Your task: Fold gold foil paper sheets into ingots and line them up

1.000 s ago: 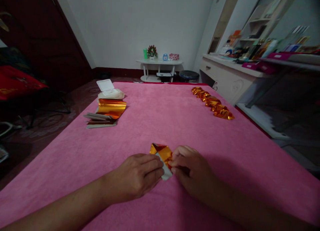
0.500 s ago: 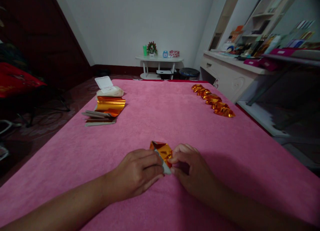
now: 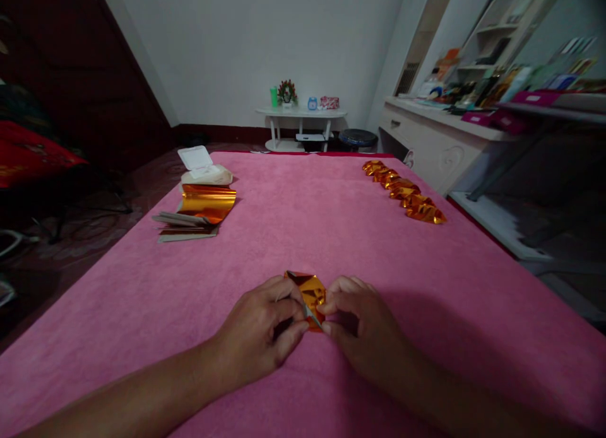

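A piece of gold foil paper point(image 3: 312, 290), partly folded, lies on the pink cloth near its front middle. A bit of its pale grey backing shows between my hands. My left hand point(image 3: 267, 324) pinches the paper's left side, thumb and fingers at the lower edge. On the right, my right hand point(image 3: 357, 318) grips the paper's right edge between thumb and forefinger. Several folded gold foil pieces point(image 3: 402, 190) run in a row at the far right. Toward the left sits a stack of foil paper sheets point(image 3: 184, 220), with one gold sheet point(image 3: 208, 201) curling up on it.
Behind the stack is a pale packet with a raised white lid point(image 3: 196, 157). The pink cloth point(image 3: 293, 211) covers the wide surface. Beyond it stand a small white table point(image 3: 303, 112) and a dark round stool point(image 3: 358, 137). A cluttered white dresser point(image 3: 435, 129) flanks the right side.
My left thumb has come up to the paper's lower edge. More of the pale backing is now folded under, with gold showing at the bottom. My right hand keeps its pinch.
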The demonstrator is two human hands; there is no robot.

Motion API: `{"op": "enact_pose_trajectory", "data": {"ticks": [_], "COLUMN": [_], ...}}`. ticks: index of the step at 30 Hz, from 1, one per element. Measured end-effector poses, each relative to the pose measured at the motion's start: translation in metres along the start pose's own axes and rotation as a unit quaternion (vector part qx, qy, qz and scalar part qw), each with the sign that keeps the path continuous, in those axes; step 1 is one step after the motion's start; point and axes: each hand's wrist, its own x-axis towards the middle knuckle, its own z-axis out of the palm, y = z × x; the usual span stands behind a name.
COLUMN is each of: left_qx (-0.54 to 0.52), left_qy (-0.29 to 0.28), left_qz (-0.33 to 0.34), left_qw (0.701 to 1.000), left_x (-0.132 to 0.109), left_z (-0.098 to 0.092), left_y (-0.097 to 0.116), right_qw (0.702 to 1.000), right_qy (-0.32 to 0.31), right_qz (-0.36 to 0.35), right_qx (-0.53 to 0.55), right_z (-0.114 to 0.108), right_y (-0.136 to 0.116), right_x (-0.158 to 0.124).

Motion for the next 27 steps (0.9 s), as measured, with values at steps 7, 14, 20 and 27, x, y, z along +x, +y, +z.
{"op": "enact_pose_trajectory", "data": {"ticks": [7,14,20,27], "left_qx": [-0.009,0.018,0.012,0.009], "left_qy": [0.011,0.01,0.01,0.025], "left_qz": [-0.037,-0.055,-0.055,-0.095], "left_qw": [0.999,0.998,0.998,0.995], "left_x": [-0.0006,-0.002,-0.0018,-0.0022], "left_z": [0.0059,0.0081,0.0078,0.0091], "left_y": [0.0011,0.0008,0.0015,0.0015], "right_qw": [1.0,1.0,1.0,0.999], "right_qy": [0.003,-0.002,-0.003,-0.009], "right_qz": [-0.012,-0.012,-0.007,-0.025], "right_qx": [-0.003,-0.011,-0.004,-0.024], "right_z": [-0.0003,-0.001,-0.0018,-0.0024], "right_y": [-0.0001,-0.0014,-0.0022,-0.0009], "right_x": [-0.0009,0.0,-0.0004,0.0003]}}
